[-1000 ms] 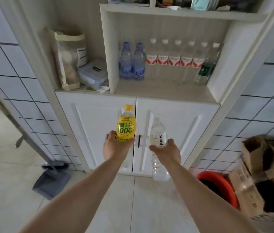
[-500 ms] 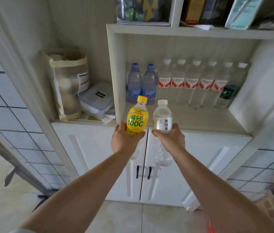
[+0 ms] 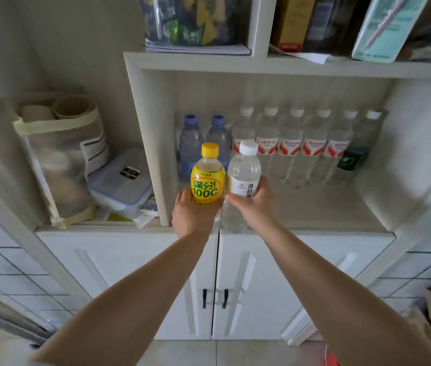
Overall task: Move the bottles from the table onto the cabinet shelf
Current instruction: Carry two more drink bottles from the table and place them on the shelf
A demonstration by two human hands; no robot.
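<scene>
At shelf front edge, L side: yellow bottle [image 3: 207, 178] upright in left hand [image 3: 194, 216], fingers wrapped round its lower body; clear bottle [image 3: 241, 186] upright in right hand [image 3: 258, 206], fingers clamped round label, caps level, bodies touching. Cabinet shelf [image 3: 322, 207] lies straight ahead; back row full, front floor bare; both hands equally near.

There is a single view, from a wide-angle camera worn on the person's head. It looks forward and down at a white cabinet [image 3: 262, 273] from close range, near enough that both outstretched forearms run up from the bottom corners to the picture's middle. The open shelf [image 3: 328, 207] sits just above centre, seen slightly from above; the closed doors [image 3: 156, 273] fill the lower half, and a strip of floor [image 3: 182, 352] shows at the bottom edge. The wide lens bows the cabinet's straight edges outward toward the sides. No second view shares the scene.
</scene>
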